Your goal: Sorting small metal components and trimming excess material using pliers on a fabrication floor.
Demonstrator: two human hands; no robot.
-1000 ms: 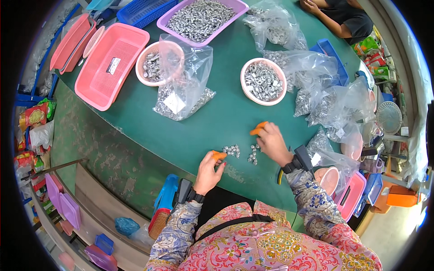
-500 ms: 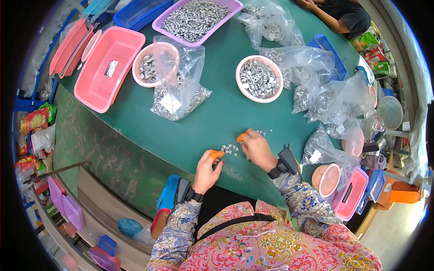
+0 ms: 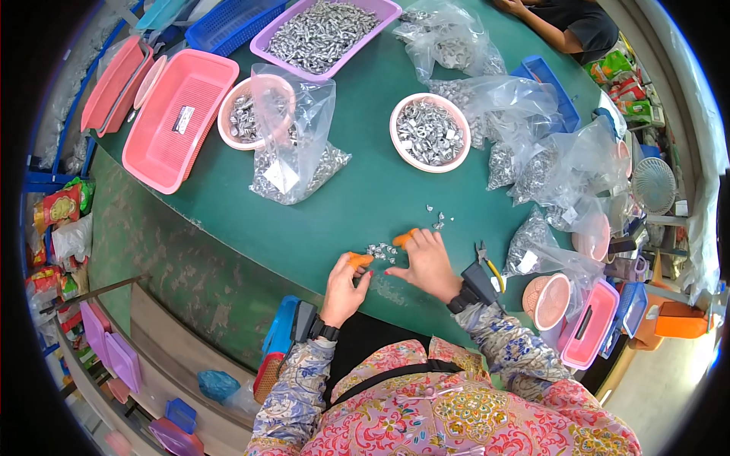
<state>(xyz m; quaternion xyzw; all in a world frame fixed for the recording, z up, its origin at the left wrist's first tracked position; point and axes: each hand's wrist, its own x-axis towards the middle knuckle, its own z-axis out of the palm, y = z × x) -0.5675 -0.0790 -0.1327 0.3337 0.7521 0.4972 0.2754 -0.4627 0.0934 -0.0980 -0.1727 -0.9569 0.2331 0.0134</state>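
Observation:
Small shiny metal pieces (image 3: 381, 251) lie in a loose cluster on the green table between my hands. My left hand (image 3: 345, 289) is at the cluster's left side, an orange cover on its fingertips and the thumb apart from them. On the right, my right hand (image 3: 430, 267) reaches over the table with a similar orange cover; its thumb and fingers are spread, with nothing visible between them. A few stray metal bits (image 3: 439, 222) lie just beyond it. Wire cutters (image 3: 490, 266) with a yellow handle rest beside my right wrist.
A round pink basket of metal parts (image 3: 430, 132) stands ahead. Clear bags of parts (image 3: 536, 171) crowd the right side. Farther left are another filled bag (image 3: 296, 175), a pink tray (image 3: 180, 121) and a heaped purple tray (image 3: 325, 38). A person's arm (image 3: 544, 26) is at the far edge.
My right hand has moved left and slightly nearer to me, its thumb now out toward the cluster. Stray bits beyond it and the wire cutters show more fully. My left hand has barely shifted.

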